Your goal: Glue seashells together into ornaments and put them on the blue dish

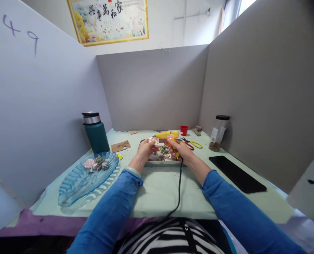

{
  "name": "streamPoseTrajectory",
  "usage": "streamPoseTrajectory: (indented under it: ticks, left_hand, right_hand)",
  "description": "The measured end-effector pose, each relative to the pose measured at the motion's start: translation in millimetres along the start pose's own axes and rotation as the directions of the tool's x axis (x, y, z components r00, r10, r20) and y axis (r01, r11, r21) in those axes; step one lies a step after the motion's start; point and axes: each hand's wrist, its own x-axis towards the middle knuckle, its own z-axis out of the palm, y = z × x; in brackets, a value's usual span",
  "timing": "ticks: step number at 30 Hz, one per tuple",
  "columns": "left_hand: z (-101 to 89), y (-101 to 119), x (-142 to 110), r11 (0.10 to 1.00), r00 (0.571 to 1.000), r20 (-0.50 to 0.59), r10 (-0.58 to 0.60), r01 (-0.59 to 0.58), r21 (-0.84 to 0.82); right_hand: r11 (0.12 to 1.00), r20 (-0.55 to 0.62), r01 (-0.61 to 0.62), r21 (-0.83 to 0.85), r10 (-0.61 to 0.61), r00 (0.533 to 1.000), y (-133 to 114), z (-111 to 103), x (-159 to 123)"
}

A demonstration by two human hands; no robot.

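Note:
My right hand [182, 150] is closed around the handle of a yellow hot glue gun [164, 135], whose small orange light is lit. The gun's nozzle points left, towards my left hand [144, 151]. Between the fingertips of that hand is a small whitish shell [153, 140], close to the nozzle; I cannot tell whether they touch. Both hands are above a shallow metal tray [163, 163] filled with shells [162, 154] of mixed colours. A black cord [180, 187] runs from the gun's handle down to the table's front edge.
On the left are a blue scalloped dish [77, 185] with several shells, a teal bottle [96, 135] and a brown board [121, 146]. To the right are yellow-and-red-handled pliers [195, 144], a red cup [183, 130], a lidded jar [218, 134] and a black phone-like slab [236, 174]. Grey partitions [157, 91] enclose the table.

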Motion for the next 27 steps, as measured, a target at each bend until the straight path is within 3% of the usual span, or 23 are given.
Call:
streamPoseTrajectory:
  ticks: [14,27]
  left_hand:
    - [0.7,4.3,1.4,0.995,0.989,-0.138,0.046,-0.058,-0.086]
    - [3.7,5.5,-4.0,0.999,0.998,-0.06,0.013,-0.016,-0.039]
  right_hand:
    - [0.998,0.033,-0.031,0.048,0.029,0.999,-0.5,-3.3,0.7]
    - [0.992,0.045,-0.077,0.096,0.073,0.996,-5.5,-3.7,-1.3]
